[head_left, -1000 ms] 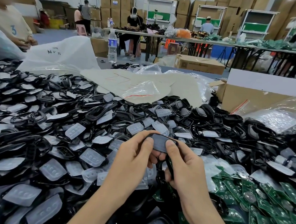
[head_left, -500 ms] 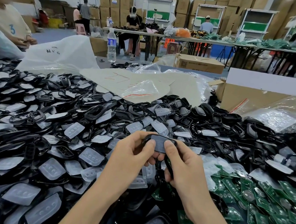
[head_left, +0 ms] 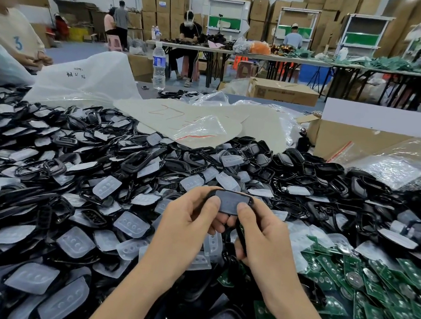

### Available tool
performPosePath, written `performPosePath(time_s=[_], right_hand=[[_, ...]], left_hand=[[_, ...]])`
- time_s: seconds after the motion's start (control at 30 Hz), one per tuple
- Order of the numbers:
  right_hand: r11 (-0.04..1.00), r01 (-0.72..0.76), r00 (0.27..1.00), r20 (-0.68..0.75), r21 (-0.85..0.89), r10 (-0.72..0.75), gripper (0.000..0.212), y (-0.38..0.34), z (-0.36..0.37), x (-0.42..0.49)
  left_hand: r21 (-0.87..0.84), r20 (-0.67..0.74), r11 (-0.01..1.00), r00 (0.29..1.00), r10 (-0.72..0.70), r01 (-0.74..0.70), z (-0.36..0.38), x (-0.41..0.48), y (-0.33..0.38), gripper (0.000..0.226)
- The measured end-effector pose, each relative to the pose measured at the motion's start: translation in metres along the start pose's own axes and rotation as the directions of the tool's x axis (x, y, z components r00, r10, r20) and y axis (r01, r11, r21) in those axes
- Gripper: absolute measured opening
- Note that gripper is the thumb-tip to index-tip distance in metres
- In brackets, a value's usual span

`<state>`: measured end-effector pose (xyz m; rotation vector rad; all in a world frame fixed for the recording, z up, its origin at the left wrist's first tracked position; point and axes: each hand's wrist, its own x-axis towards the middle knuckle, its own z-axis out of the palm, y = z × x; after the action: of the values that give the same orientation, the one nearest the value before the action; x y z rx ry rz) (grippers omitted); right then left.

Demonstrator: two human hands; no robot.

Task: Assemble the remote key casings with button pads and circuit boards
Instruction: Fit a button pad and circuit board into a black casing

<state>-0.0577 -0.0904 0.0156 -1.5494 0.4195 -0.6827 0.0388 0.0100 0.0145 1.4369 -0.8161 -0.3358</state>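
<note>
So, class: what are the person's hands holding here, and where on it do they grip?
Both the left hand and right hand hold one black key casing with a translucent pad in it, thumbs pressing on its near face, fingers underneath.

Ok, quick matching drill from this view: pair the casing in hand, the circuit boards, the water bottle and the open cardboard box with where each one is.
Things:
1. black casing
2. green circuit boards
3. water bottle
4. open cardboard box

Places:
A. far right of the table
B. heaped at near right
C. held between left hand and right hand
D. upright at the table's far edge

Pairs: 1-C, 2-B, 3-D, 4-A
</note>
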Motion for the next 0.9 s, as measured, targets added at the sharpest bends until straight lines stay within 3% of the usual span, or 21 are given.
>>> performPosePath(time_s=[0.4, 0.67, 0.9], right_hand=[[0.995, -0.067, 0.998, 0.023, 0.074, 0.065, 0.034, -0.0006, -0.0011, 0.0004], [0.999, -0.001, 1.0, 0.011, 0.034, 0.001, 0.031, 0.0034, -0.0038, 0.0014], [0.997, 0.057, 0.99, 0.13, -0.045, -0.051, 0.027, 0.0036, -0.0062, 0.0018]], left_hand=[[0.033, 0.059, 0.999, 0.998, -0.01, 0.008, -0.0027, -0.0015, 0.0009, 0.013], [0.029, 0.075, 1.0, 0.997, -0.015, 0.013, -0.003, -0.0014, 0.0014, 0.013], [0.142, 0.061, 0.99, 0.998, -0.022, 0.013, -0.0079, -0.0005, -0.0024, 0.022]])
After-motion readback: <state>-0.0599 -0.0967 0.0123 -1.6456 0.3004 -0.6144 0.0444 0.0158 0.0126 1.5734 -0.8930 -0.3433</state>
